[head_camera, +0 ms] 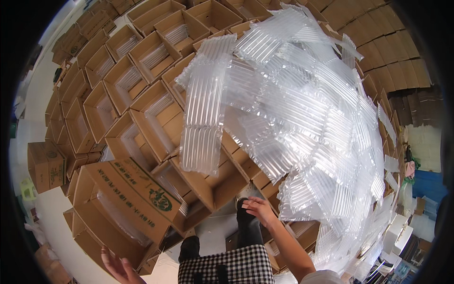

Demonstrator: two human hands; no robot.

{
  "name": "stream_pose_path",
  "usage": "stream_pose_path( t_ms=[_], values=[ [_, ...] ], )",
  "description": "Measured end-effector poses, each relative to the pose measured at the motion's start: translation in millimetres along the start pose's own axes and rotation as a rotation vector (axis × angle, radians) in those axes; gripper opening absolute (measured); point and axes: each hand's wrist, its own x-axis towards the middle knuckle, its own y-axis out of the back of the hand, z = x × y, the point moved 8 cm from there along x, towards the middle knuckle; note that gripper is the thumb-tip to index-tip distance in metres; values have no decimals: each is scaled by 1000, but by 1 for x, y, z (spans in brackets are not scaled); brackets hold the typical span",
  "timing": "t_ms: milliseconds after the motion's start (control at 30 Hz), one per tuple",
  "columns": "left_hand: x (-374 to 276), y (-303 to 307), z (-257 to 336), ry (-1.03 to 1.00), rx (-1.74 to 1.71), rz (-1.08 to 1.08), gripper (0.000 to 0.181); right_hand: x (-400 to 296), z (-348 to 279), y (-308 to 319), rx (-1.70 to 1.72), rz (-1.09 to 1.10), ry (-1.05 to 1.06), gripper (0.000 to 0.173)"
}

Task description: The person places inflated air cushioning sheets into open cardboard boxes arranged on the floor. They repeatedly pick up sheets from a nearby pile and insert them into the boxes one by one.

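My left hand [120,267] is at the lower left, beside the near wall of an open cardboard carton [103,223]. Its fingers are apart; whether they touch the cardboard I cannot tell. That carton has a raised flap [136,195] with green printing, and a clear plastic air-cushion sheet [120,222] lies inside. My right hand [260,210] hovers above my dark-clad leg with nothing in it, fingers loosely spread. Just ahead, a long air-column cushion sheet [204,113] lies across several open cartons. To the right rises a big heap of similar sheets [312,117].
Rows of open cartons [156,117], many lined with air cushions, extend ahead and left. Flattened or stacked cardboard [386,53] fills the far right. A printed carton [46,167] and a green plastic stool [27,189] stand at left. Grey floor [216,227] shows around my feet.
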Motion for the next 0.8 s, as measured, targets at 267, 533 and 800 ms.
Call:
stream_pose_path(
  t_ms=[267, 533, 800],
  values=[
    [-69, -361, -25, 791, -407, -410, 70, 180, -173, 63, 1209, -185, 200, 47],
    [28, -432, 42, -73, 571, -399, 84, 146, -446, 325, 964, 121, 680, 34],
    [46, -503, 24, 85, 522, -493, 89, 72, -472, 350, 397, 598, 747, 41]
  ],
)
